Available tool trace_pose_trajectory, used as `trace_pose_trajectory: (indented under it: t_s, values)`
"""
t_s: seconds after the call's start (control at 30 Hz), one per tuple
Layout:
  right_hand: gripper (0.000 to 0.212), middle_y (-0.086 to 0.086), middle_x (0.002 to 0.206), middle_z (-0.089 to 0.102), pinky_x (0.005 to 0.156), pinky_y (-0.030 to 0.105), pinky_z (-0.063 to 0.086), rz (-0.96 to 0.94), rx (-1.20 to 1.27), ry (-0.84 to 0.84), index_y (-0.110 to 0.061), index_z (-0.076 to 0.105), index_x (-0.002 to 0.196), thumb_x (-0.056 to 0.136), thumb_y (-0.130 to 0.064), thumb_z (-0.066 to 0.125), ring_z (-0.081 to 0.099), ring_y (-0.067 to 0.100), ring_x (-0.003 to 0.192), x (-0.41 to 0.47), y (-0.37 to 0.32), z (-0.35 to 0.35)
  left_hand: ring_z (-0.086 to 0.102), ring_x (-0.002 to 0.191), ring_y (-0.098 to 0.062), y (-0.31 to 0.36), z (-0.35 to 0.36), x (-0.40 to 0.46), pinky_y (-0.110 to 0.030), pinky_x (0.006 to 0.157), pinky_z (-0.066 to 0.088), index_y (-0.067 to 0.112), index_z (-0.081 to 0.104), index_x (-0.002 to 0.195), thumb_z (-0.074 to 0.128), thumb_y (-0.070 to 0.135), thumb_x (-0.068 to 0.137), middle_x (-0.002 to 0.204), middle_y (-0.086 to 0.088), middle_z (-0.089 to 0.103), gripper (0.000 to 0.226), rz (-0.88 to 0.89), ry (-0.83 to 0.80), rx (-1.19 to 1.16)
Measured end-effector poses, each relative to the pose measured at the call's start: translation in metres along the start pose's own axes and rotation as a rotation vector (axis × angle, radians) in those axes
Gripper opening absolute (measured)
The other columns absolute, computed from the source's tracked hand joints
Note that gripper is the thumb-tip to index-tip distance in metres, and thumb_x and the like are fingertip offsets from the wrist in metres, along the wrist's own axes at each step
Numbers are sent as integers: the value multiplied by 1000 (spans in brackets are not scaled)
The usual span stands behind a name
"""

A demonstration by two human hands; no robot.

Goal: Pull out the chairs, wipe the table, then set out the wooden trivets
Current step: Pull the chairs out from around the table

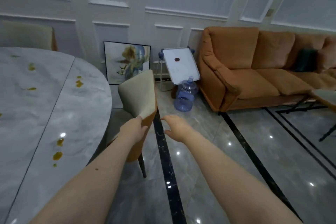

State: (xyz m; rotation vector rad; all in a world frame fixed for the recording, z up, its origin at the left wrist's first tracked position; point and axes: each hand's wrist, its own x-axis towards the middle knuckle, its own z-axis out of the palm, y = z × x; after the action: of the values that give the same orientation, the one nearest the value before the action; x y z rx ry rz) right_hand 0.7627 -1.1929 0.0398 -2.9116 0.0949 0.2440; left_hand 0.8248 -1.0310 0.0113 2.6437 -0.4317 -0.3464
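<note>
Now | left hand grips the chair backrest's near corner, frame centre | right hand hovers just beside, fingers relaxed, holding nothing | stained table at frame left, chair against its edge

A: How are the arms?
B: Both bare and stretched forward. The left hand has its fingers curled in a grip; the right hand hangs free, fingers relaxed.

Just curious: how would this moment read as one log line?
step: pull chair | left hand: holds chair back | right hand: open, free | table: stained
</note>
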Motion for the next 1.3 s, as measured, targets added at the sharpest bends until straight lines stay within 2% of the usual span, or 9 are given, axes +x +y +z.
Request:
trace_pose_trajectory:
  t_s: [0.1,0.43,0.53,0.63,0.7,0.9,1.07,1.2,1.3]
  values:
    - [57,5,139,47,105,37,38,-105,-47,-23,-21,38,142,90,-21,61,45,24,127,51,33,-15,59,91,-18,19,7,43,-34,77,51,18,48,123,48,39,95,107,-3,61,35,-101,45,-26]
    - [62,7,145,40,108,38,37,-384,-151,-145,-20,33,145,90,-5,57,41,27,131,211,67,-42,56,109,-26,32,10,155,-36,87,47,11,50,125,42,40,97,123,-8,58,41,-306,53,-142]
    - [69,7,144,40,107,39,37,-468,-260,-184,-21,32,146,85,2,57,41,29,130,260,65,-44,57,104,-24,24,12,186,-38,89,48,9,53,121,48,42,95,119,-8,59,41,-380,85,-324]
    - [71,7,145,39,109,36,34,-550,-353,-242,-19,33,146,84,3,58,40,27,131,303,63,-41,52,116,-24,21,12,213,-42,99,45,8,46,134,51,49,91,133,-8,52,59,-446,-4,-571]
    - [72,7,145,39,110,36,32,-594,-419,-282,-20,34,145,82,0,62,39,26,132,327,63,-34,48,123,-24,20,15,228,-43,104,41,10,39,141,51,56,88,140,-8,46,71,-493,-95,-621]
    - [65,9,142,42,110,36,27,-759,-660,-386,-19,41,141,82,-15,69,39,28,131,377,60,-27,50,118,-23,21,24,249,-35,99,40,12,42,138,46,67,85,136,-7,49,76,-598,-237,-652]
    - [66,5,142,45,113,38,21,-934,-797,-456,-25,42,141,81,-24,71,40,24,132,406,61,-24,49,121,-24,28,23,262,-44,107,36,16,42,139,42,78,77,138,-5,48,87,-729,-274,-685]
    - [60,0,133,54,107,40,32,-1095,-767,-491,-29,49,133,78,-35,72,48,23,124,424,63,-20,50,121,-22,33,23,269,-40,106,37,17,44,140,32,89,69,141,-4,48,102,-792,-273,-641]
    - [55,1,125,57,98,38,40,-1205,-713,-534,-29,52,129,78,-39,71,53,23,116,440,70,-19,50,119,-19,48,27,268,-36,103,36,21,49,135,28,92,67,137,-1,50,100,-871,-187,-611]
